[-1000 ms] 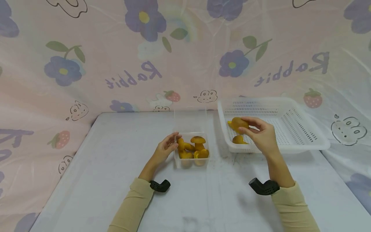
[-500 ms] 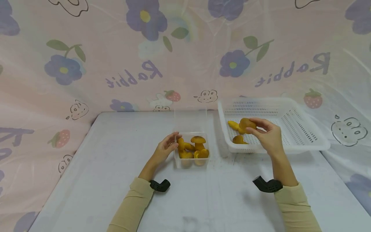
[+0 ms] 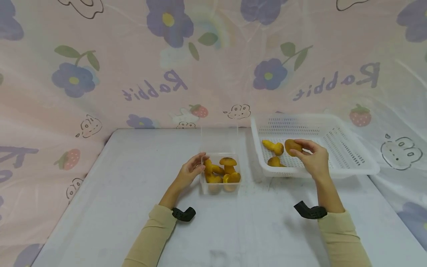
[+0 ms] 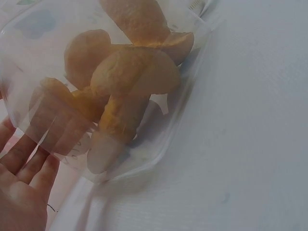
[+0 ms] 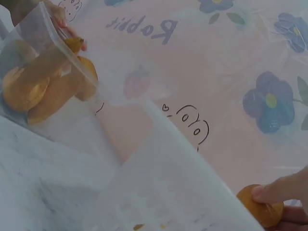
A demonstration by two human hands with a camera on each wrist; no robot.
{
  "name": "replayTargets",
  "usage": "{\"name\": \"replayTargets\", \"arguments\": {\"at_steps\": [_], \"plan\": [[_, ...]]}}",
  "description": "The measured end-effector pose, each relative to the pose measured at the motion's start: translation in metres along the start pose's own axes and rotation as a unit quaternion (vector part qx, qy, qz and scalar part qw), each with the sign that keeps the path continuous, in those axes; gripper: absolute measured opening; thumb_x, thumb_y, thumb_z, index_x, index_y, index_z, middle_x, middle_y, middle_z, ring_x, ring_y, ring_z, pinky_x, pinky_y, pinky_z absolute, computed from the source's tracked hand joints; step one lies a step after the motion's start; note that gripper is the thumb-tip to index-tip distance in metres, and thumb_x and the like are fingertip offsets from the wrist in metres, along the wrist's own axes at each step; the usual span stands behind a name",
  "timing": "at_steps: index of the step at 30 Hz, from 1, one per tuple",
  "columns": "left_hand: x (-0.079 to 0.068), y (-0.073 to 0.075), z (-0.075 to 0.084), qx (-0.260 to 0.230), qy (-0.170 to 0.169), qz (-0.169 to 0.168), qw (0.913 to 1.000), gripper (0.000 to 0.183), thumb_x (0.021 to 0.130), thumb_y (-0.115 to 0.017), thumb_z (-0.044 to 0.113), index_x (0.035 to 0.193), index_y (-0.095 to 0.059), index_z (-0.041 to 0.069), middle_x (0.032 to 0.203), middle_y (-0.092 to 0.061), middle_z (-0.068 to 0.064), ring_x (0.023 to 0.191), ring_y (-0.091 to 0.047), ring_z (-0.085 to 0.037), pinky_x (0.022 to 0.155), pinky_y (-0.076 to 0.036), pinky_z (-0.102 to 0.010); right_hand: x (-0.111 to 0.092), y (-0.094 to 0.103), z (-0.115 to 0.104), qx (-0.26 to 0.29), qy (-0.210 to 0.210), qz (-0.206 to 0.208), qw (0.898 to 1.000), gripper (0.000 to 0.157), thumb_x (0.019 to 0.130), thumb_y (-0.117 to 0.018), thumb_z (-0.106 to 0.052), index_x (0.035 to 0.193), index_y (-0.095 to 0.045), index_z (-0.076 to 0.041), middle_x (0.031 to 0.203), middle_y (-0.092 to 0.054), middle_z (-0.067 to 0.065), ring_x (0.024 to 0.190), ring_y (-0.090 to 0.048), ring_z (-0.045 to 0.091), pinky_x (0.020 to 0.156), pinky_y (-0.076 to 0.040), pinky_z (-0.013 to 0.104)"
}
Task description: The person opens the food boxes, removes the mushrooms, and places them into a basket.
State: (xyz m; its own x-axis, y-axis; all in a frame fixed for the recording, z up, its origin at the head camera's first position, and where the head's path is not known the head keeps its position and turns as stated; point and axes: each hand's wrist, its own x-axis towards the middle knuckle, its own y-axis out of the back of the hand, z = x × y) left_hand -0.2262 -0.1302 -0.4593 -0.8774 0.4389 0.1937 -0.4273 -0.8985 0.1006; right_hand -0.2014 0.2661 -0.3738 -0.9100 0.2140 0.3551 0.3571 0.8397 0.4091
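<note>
My right hand point(image 3: 314, 158) pinches a yellow-brown mushroom point(image 3: 293, 147) by its rounded cap, thumb in front, over the left part of a white perforated basket point(image 3: 353, 167). The same mushroom point(image 5: 262, 209) shows at the lower right of the right wrist view. Two more mushrooms are in the basket: one with its yellow stem point(image 3: 268, 144) pointing left, another point(image 3: 274, 161) partly hidden by the front rim. My left hand point(image 3: 188, 172) rests its fingers against the left side of a clear plastic box point(image 3: 220, 188), which holds several mushrooms point(image 4: 132, 72).
The clear box's transparent lid point(image 3: 219, 139) stands raised at its back. Both containers are on a white-covered table point(image 3: 150, 148), the basket to the right of the box. A patterned sheet point(image 3: 220, 55) hangs behind and at the sides.
My right hand has moved right with the mushroom, away from the mushroom lying at the basket's left side, which now shows whole. My left hand has stayed at the box.
</note>
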Motion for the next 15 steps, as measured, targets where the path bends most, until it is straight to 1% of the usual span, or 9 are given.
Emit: {"name": "replayTargets", "arguments": {"at_steps": [1,4,10,12,15], "plan": [[0.0002,0.0001,-0.0004,0.001,0.000,0.000,1.0000,0.054,0.099,-0.051,0.009,0.146,-0.030,-0.006,0.147,-0.042,-0.028,0.142,-0.034,-0.041,0.105,-0.039,-0.006,0.0004,0.0007,0.0009,-0.007,-0.002,0.001,1.000,0.039,0.081,-0.074,0.000,0.115,-0.062,0.012,0.101,-0.065,-0.020,0.090,-0.054,-0.017,0.074,-0.049,-0.001],[0.0004,0.0007,-0.0013,0.002,0.001,0.002,1.0000,0.053,0.099,-0.051,0.008,0.146,-0.031,-0.006,0.146,-0.043,-0.029,0.142,-0.034,-0.040,0.104,-0.039,-0.006,0.0008,0.0023,0.0028,-0.032,-0.017,0.001,0.999,0.038,0.082,-0.074,-0.002,0.117,-0.063,0.010,0.109,-0.066,-0.003,0.089,-0.052,-0.019,0.074,-0.049,-0.002],[0.0000,0.0009,-0.0009,0.007,-0.001,0.003,1.0000,0.053,0.099,-0.051,0.008,0.146,-0.031,-0.005,0.146,-0.043,-0.028,0.142,-0.034,-0.041,0.104,-0.039,-0.006,0.0021,0.0024,0.0053,-0.062,-0.054,0.007,0.997,0.038,0.084,-0.072,-0.005,0.119,-0.063,0.007,0.118,-0.063,0.013,0.088,-0.047,-0.020,0.077,-0.046,-0.004],[0.0000,0.0004,-0.0002,0.010,-0.004,0.003,0.9999,0.053,0.099,-0.050,0.008,0.146,-0.031,-0.006,0.146,-0.043,-0.029,0.142,-0.035,-0.041,0.105,-0.039,-0.006,0.0021,0.0027,0.0056,-0.079,-0.058,0.007,0.995,0.038,0.085,-0.072,-0.008,0.120,-0.063,0.005,0.122,-0.064,0.019,0.092,-0.051,-0.014,0.079,-0.046,-0.003],[-0.0002,-0.0002,0.0010,0.016,-0.010,0.003,0.9998,0.053,0.099,-0.051,0.009,0.146,-0.030,-0.007,0.145,-0.043,-0.030,0.141,-0.035,-0.042,0.106,-0.038,-0.007,0.0013,0.0035,0.0058,-0.101,-0.060,0.000,0.993,0.041,0.087,-0.071,-0.014,0.123,-0.062,0.005,0.128,-0.062,0.025,0.101,-0.062,0.007,0.080,-0.046,-0.002]]}}
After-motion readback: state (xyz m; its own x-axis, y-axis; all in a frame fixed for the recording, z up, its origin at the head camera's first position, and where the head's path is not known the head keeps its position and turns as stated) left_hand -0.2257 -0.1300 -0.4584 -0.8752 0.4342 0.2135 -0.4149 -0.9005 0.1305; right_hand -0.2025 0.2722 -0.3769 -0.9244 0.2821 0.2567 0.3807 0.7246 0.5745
